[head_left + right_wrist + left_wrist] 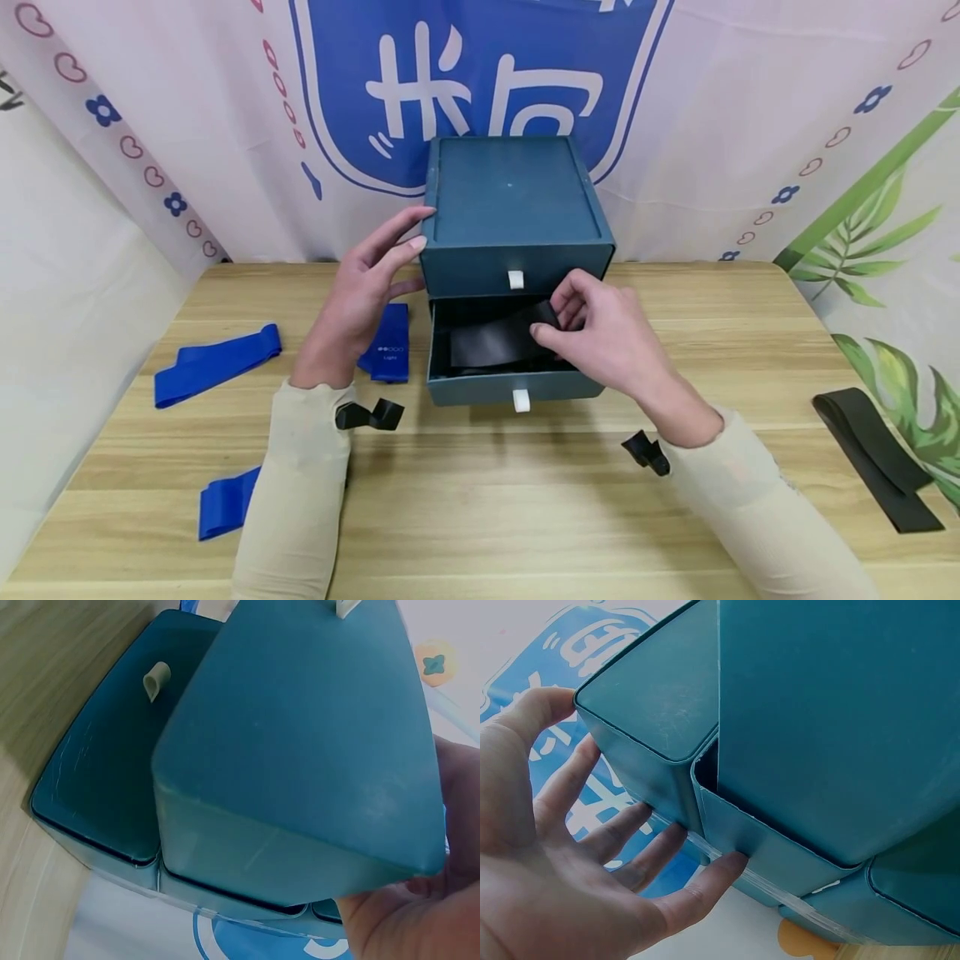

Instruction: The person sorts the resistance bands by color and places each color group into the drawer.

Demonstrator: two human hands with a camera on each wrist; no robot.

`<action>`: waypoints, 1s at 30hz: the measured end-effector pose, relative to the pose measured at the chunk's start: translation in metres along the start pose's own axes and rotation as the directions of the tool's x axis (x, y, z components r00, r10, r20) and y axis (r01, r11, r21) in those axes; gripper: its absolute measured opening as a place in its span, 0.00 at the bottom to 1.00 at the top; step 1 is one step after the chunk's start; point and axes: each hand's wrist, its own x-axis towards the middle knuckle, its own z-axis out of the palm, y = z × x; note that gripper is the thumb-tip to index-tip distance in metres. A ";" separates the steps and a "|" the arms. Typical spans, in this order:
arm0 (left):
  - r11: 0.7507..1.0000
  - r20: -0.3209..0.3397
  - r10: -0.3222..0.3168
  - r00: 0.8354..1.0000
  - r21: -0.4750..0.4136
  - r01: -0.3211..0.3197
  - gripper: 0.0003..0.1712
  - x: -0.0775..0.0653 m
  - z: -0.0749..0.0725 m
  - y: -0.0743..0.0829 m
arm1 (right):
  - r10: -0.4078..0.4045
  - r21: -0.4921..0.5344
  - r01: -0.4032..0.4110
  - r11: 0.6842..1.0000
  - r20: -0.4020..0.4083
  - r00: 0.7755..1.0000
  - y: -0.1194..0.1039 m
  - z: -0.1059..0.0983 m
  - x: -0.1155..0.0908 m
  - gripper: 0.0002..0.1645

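Observation:
A dark teal drawer cabinet [517, 187] stands toward the back of the table, with one drawer [480, 389] pulled out below the top one. Inside it lies a black resistance band [491, 340], flat and folded. My right hand [611, 333] reaches over the drawer's right side and pinches the band's raised end between thumb and fingers. In the right wrist view the drawer front hides the band and part of the hand [427, 922]. My left hand [356, 300] rests its fingertips on the cabinet's left side. The left wrist view shows its fingers [622, 832] spread along that wall.
Blue resistance bands lie at left: one [217, 362] farther back, one [223, 506] partly behind my left sleeve, and one [390, 346] beside the cabinet, printed "Light". A folded black band [870, 458] lies by the table's right edge. A closed drawer [97, 772] sits beneath the pulled-out one.

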 end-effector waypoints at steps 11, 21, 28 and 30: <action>1.000 0.004 0.003 1.000 -0.007 -0.003 0.26 0.001 0.000 0.000 | -0.012 -0.027 0.012 1.000 0.014 1.000 0.002 -0.006 0.000 0.16; 1.000 0.001 -0.005 1.000 -0.005 0.005 0.25 0.001 -0.001 0.000 | -0.018 -0.087 0.018 0.996 -0.007 1.000 0.003 -0.010 -0.002 0.19; 1.000 0.006 0.000 1.000 -0.008 0.000 0.26 0.001 -0.001 -0.001 | -0.034 -0.110 0.022 0.994 -0.109 0.993 0.004 -0.016 -0.013 0.20; 1.000 0.006 0.002 1.000 -0.007 -0.002 0.26 0.001 -0.001 -0.001 | -0.033 -0.077 0.023 0.997 -0.144 0.989 0.006 -0.021 -0.017 0.18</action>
